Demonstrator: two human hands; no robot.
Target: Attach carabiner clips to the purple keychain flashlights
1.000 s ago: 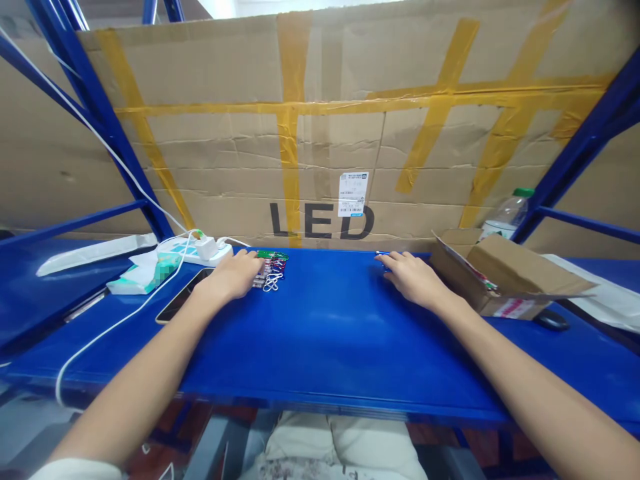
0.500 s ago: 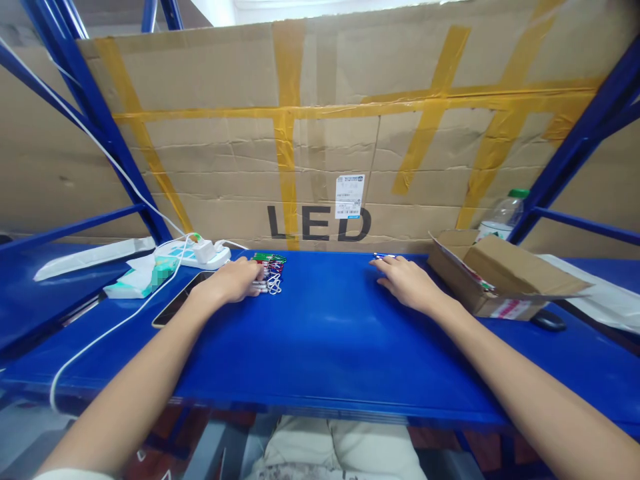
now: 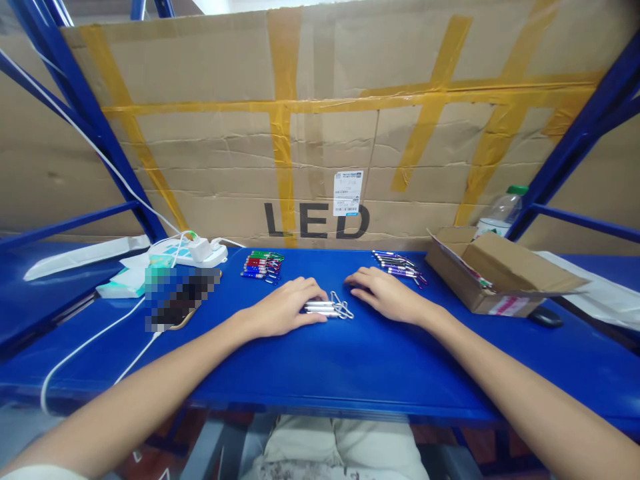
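My left hand (image 3: 290,307) is closed around several white pens (image 3: 323,308) at the middle of the blue table. Their silver carabiner clips stick out to the right, past my fingers. My right hand (image 3: 383,293) rests palm down just right of the clips, fingers loosely bent and apart, with nothing seen in it. Farther left lies a row of green, red and blue pens (image 3: 263,265) with clips. Behind my right hand is another group of dark blue and purple pens (image 3: 397,265).
An open cardboard box (image 3: 480,273) stands at the right, beside a black mouse (image 3: 545,317) and a plastic bottle (image 3: 503,212). At the left are a phone (image 3: 187,303), a tissue pack (image 3: 123,283) and a power strip (image 3: 170,252) with white cables. A large cardboard sheet (image 3: 225,153) closes off the back.
My left hand has moved right and nearer from the left pen row, bringing the white pens to the middle. My right hand has drawn left and nearer, uncovering the pens on the right.
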